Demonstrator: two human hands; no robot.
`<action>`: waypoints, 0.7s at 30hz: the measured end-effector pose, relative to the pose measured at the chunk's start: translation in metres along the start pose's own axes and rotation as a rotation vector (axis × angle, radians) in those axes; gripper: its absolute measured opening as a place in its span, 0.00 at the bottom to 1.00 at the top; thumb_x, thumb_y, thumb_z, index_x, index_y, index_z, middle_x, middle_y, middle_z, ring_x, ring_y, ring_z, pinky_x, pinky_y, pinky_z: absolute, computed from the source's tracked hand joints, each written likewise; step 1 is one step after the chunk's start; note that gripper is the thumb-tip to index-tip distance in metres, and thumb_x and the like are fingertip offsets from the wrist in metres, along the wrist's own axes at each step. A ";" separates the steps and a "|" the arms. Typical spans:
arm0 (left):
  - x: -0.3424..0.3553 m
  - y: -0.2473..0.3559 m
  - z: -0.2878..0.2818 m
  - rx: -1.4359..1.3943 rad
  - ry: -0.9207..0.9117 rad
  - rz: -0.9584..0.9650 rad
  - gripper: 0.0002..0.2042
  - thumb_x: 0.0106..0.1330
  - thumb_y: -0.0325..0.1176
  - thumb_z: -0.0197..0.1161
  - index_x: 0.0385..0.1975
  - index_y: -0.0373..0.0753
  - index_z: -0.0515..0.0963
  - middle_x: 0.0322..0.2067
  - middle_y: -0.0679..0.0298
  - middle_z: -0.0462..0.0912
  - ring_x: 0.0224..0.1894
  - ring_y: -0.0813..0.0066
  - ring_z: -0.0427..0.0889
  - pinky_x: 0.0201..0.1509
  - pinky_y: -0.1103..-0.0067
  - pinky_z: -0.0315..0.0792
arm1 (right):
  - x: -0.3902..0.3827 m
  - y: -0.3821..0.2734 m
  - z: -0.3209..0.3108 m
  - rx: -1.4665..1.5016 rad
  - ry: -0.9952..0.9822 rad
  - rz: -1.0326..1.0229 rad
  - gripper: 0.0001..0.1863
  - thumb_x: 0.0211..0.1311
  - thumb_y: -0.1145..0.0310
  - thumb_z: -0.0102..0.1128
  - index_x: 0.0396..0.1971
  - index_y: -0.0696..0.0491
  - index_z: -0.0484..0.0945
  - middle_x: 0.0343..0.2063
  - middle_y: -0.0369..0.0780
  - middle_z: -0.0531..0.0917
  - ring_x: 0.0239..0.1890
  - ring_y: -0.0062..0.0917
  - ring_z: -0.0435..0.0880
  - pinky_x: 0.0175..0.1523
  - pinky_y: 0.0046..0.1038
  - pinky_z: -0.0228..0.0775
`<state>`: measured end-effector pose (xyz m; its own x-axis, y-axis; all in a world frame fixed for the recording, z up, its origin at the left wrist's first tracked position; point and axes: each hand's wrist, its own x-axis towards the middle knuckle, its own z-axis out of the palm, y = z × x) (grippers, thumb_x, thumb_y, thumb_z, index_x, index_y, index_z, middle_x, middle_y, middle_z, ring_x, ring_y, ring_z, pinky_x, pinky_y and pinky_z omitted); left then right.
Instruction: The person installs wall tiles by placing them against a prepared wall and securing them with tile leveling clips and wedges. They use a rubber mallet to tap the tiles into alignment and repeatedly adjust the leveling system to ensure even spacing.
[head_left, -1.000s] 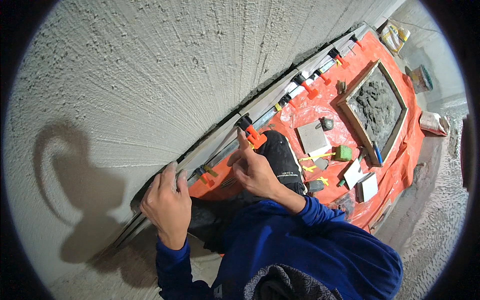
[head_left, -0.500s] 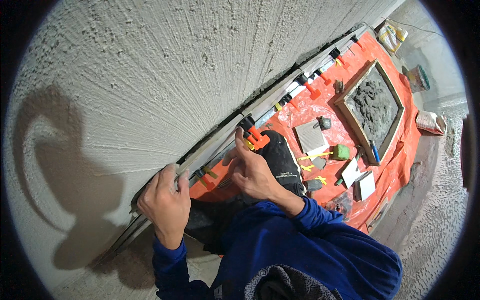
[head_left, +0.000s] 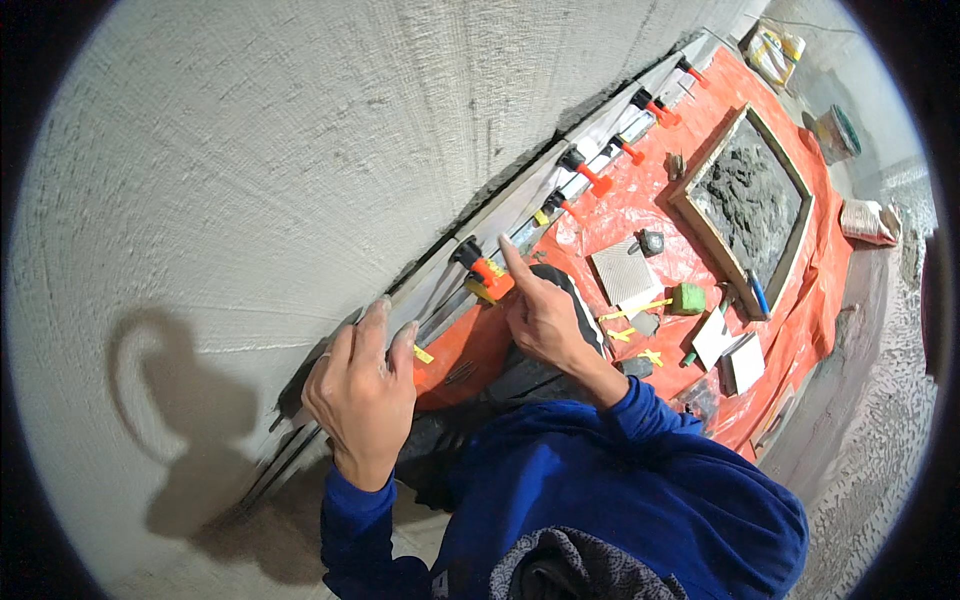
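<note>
Along the foot of the grey, comb-textured wall (head_left: 230, 200) runs a row of pale tiles (head_left: 515, 205). Black-and-orange tile levelling clamps (head_left: 586, 172) stand along it at intervals. The nearest clamp (head_left: 484, 268), with yellow pieces beside it, sits between my two hands. My left hand (head_left: 362, 395) rests on the near end of the row, its fingers and thumb apart; what lies under the palm is hidden. My right hand (head_left: 550, 318) has its index finger stretched out, the tip at the tile edge just beyond the clamp. Its other fingers are curled, with nothing visible in them.
An orange sheet (head_left: 610, 225) covers the floor. On it lie a wood-framed tray (head_left: 690, 215) of grey mortar, a ribbed tile (head_left: 622, 275), a green sponge (head_left: 687, 298), yellow strips (head_left: 635, 310) and white tiles (head_left: 742, 362). A bucket (head_left: 836, 135) and bags (head_left: 868, 222) stand beyond.
My right index finger has moved from the nearest clamp to the tile edge just beyond it. My left hand stays at the row's near end. The view has shifted slightly.
</note>
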<state>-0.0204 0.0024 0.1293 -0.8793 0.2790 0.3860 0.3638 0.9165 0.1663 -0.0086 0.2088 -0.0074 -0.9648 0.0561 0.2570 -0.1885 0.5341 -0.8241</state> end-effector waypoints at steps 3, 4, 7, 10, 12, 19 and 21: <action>0.013 0.005 0.002 -0.009 -0.008 0.035 0.16 0.54 0.35 0.73 0.43 0.41 0.82 0.31 0.58 0.84 0.28 0.57 0.83 0.30 0.68 0.73 | 0.011 0.005 -0.001 -0.099 -0.034 -0.053 0.46 0.46 0.85 0.51 0.71 0.47 0.59 0.23 0.44 0.76 0.25 0.43 0.76 0.34 0.38 0.70; 0.015 0.006 0.002 -0.027 0.000 0.040 0.16 0.54 0.35 0.73 0.43 0.40 0.82 0.31 0.58 0.84 0.28 0.57 0.83 0.30 0.68 0.73 | 0.013 0.006 -0.001 -0.171 -0.032 -0.065 0.46 0.45 0.84 0.52 0.71 0.47 0.59 0.24 0.43 0.76 0.25 0.42 0.76 0.34 0.37 0.69; 0.018 0.007 0.003 -0.041 -0.009 0.032 0.16 0.55 0.34 0.73 0.43 0.40 0.82 0.30 0.58 0.83 0.28 0.57 0.82 0.30 0.68 0.73 | 0.015 0.008 0.002 -0.287 -0.035 -0.112 0.46 0.43 0.83 0.54 0.70 0.47 0.61 0.25 0.41 0.77 0.25 0.40 0.76 0.34 0.35 0.68; 0.018 0.008 0.005 -0.053 -0.035 0.024 0.15 0.55 0.34 0.72 0.43 0.40 0.82 0.28 0.59 0.82 0.27 0.57 0.82 0.30 0.68 0.73 | 0.015 0.009 0.007 -0.308 -0.033 -0.116 0.47 0.43 0.82 0.56 0.70 0.48 0.60 0.26 0.39 0.78 0.25 0.37 0.76 0.36 0.33 0.66; 0.018 0.007 0.008 -0.083 -0.028 0.042 0.15 0.55 0.34 0.72 0.42 0.40 0.82 0.27 0.60 0.82 0.26 0.58 0.81 0.30 0.69 0.73 | 0.015 0.009 0.011 -0.317 -0.041 -0.109 0.47 0.44 0.81 0.56 0.71 0.48 0.59 0.26 0.38 0.79 0.26 0.36 0.76 0.36 0.32 0.65; -0.006 0.009 0.013 -0.127 0.003 0.093 0.13 0.56 0.35 0.73 0.40 0.40 0.83 0.24 0.62 0.79 0.20 0.62 0.78 0.24 0.70 0.69 | 0.015 0.009 0.017 -0.347 -0.042 -0.132 0.44 0.47 0.78 0.56 0.71 0.53 0.56 0.25 0.36 0.75 0.27 0.33 0.79 0.39 0.33 0.64; -0.020 0.019 0.020 -0.219 -0.022 0.091 0.13 0.56 0.35 0.73 0.40 0.41 0.83 0.24 0.62 0.79 0.20 0.63 0.78 0.23 0.71 0.70 | 0.016 0.008 0.014 -0.344 -0.031 -0.139 0.44 0.48 0.77 0.57 0.71 0.52 0.56 0.25 0.35 0.75 0.27 0.32 0.79 0.38 0.33 0.63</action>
<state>-0.0023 0.0199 0.1067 -0.8455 0.3657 0.3892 0.4976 0.8040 0.3256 -0.0280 0.2019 -0.0175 -0.9404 -0.0600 0.3349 -0.2508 0.7874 -0.5632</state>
